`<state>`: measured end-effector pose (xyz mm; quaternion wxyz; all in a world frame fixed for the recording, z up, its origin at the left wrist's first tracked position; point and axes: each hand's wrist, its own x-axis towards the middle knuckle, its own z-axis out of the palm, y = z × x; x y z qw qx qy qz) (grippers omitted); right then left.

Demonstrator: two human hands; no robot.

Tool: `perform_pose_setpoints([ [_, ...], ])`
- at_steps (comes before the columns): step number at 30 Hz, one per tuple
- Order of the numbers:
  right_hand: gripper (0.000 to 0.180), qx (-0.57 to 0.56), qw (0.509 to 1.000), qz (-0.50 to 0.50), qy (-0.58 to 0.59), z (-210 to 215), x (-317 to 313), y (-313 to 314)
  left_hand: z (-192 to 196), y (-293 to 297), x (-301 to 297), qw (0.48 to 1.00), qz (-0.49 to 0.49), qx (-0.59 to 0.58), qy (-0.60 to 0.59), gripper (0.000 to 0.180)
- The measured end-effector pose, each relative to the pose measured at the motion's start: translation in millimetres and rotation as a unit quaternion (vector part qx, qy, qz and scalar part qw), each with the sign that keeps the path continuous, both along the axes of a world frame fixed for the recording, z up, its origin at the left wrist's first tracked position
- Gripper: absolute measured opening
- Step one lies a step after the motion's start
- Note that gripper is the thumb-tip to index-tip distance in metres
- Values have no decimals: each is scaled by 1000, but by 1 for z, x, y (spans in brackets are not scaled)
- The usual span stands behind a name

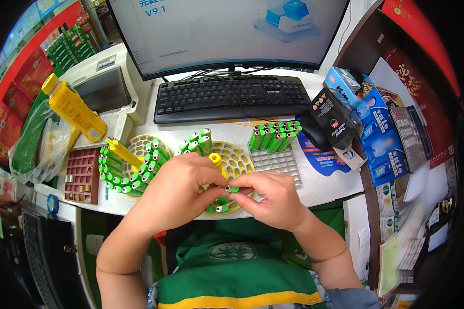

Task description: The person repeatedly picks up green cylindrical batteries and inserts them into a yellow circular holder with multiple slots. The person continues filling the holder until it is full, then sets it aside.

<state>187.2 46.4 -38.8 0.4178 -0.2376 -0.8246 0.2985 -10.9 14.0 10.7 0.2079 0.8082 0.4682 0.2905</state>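
Observation:
Over the front edge of the desk, both hands meet at a small green piece with a pale, dark-holed end [231, 189]. My left hand [183, 188] pinches its left side between thumb and forefinger. From the other side, the thumb and forefinger of my right hand [273, 198] close on it. Fingers cover most of the piece. Beneath the hands lies a round yellow perforated tray [242, 162] with similar green pieces and a yellow-capped item [215, 160]. A second such tray [142, 140], ringed with upright green pieces [119, 180], stands to the left, a yellow stick-like tool [121, 152] across it.
A grey grid tray [286, 167] holds several upright green pieces [275, 136]. Behind are a keyboard [229, 98] and monitor [227, 31]. A maroon compartment tray [81, 172], yellow bottle [75, 108] and pale machine [100, 87] occupy the left; boxes [379, 139] line the right.

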Motion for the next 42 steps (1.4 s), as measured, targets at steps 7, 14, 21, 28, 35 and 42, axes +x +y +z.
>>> perform_pose_setpoints([
  [7, 15, 58, 997, 18, -53, -17, -11, -2, -23, -12, -11, 999, 27, 21, 9, 8],
  [14, 14, 139, 989, 43, -32, -16, -13, 1, -26, -16, -12, 997, 53, 54, 17, 13],
  [21, 9, 156, 984, 63, -57, -12, -11, 1, -27, -22, -13, 998, 50, 28, 9, 12],
  [28, 9, 145, 984, 72, -69, -8, -8, 3, -26, -22, -11, 998, 57, 30, 24, 12],
  [35, 12, 142, 978, 88, -123, 0, -7, 5, -22, -20, -10, 999, 49, 5, 19, 12],
  [42, 11, 120, 975, 144, -119, 1, -7, 17, -21, -17, -10, 999, 43, -20, 10, 10],
])
